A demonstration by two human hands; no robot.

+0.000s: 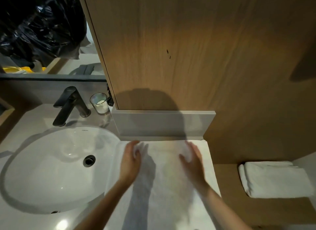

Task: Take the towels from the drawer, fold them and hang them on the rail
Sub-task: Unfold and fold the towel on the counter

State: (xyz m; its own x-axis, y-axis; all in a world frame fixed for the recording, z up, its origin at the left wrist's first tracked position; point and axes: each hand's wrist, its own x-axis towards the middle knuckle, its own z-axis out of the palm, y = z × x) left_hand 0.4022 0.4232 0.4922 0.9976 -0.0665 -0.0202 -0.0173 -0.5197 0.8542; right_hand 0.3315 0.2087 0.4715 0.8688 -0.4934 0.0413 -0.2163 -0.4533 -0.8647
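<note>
Looking down, the white towel (167,181) lies spread flat just right of the sink (51,175). My right hand (193,163) rests on it, fingers straight and loose. My left hand (130,161) sits at the towel's sink-side edge; blur hides whether its fingers pinch the cloth. A folded towel (273,180) lies farther right of the sink.

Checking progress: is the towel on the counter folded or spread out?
Spread out: the towel lies flat and long beside the sink, left hand and right hand at its far end.
</note>
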